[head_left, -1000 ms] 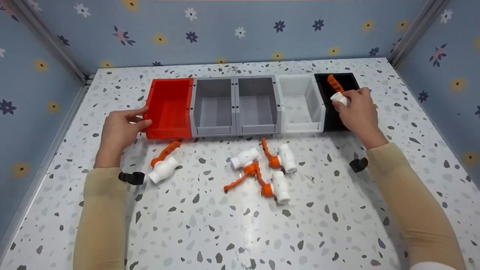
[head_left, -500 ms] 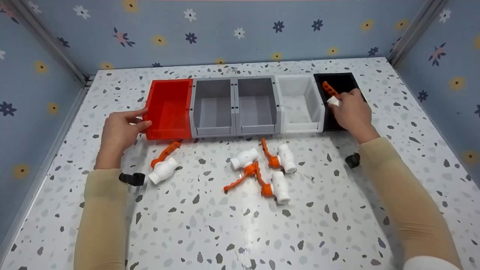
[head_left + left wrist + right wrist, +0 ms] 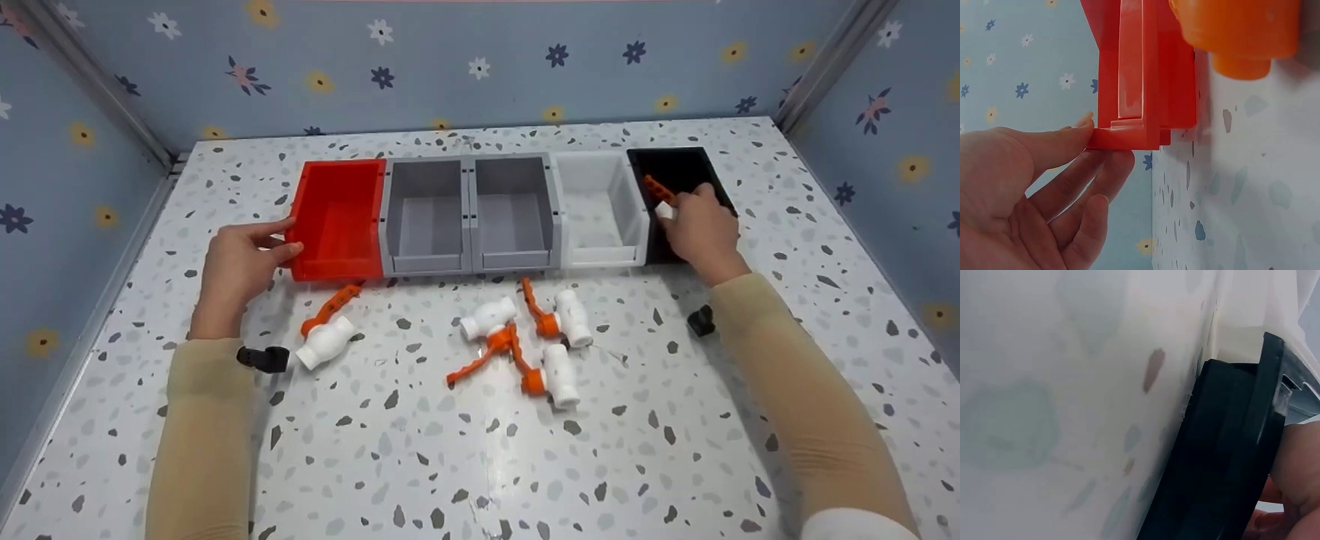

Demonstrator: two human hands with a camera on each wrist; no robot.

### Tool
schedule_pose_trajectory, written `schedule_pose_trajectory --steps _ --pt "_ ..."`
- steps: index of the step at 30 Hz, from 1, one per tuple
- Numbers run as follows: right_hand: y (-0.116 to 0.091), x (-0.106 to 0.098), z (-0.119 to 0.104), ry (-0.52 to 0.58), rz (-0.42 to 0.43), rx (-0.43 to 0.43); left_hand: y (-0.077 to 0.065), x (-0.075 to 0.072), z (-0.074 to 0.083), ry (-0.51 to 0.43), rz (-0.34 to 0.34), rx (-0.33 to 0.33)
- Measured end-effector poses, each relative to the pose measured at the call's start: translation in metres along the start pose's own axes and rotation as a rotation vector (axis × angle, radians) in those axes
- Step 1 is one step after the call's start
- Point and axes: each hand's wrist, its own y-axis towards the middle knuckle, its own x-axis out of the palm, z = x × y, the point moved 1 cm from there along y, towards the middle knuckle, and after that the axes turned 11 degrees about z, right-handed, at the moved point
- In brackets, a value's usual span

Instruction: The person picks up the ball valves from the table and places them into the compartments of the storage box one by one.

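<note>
My left hand pinches the left rim of the red bin; in the left wrist view the thumb lies on top of the edge and the fingers beneath it. At the far right, my right hand reaches into the black bin and grips a white plastic ball valve with an orange lever handle. The valve sits below the rim, partly covered by the fingers. In the right wrist view, the front wall of the black bin hides most of that hand.
Two grey bins and a white bin stand in the row between red and black. Another ball valve lies before the red bin. Several more valves lie mid-table. Flowered panels enclose the table.
My right hand has moved left and lowered the ball valve from above the black bin down into it. My left hand has stayed on the red bin's rim.
</note>
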Motion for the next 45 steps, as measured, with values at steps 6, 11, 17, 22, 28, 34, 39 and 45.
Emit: schedule_pose_trajectory --steps 6,11,17,22,28,34,39,45 --pt "0.001 0.001 -0.003 -0.006 0.007 -0.011 0.001 -0.001 -0.002 0.031 0.027 0.049" --pt "0.000 0.001 -0.001 -0.001 0.001 -0.023 0.000 0.000 -0.002 0.042 0.027 0.069" --pt "-0.001 0.001 0.000 0.010 0.002 -0.029 0.001 0.001 -0.002 0.054 0.016 0.072" --pt "-0.001 0.001 0.001 0.010 0.016 -0.036 0.000 -0.001 -0.002 0.055 -0.015 0.047" --pt "0.000 0.001 0.002 0.025 0.031 -0.036 -0.001 -0.005 -0.001 0.042 -0.062 0.030" --pt "-0.001 -0.001 0.002 0.054 0.022 -0.039 -0.003 -0.008 -0.002 0.055 -0.076 0.034" --pt "-0.004 -0.004 0.003 0.091 0.032 -0.060 -0.002 -0.008 -0.003 0.057 -0.059 0.084" --pt "-0.011 -0.012 0.005 0.136 0.042 -0.073 -0.002 -0.006 -0.001 0.045 -0.040 0.128"
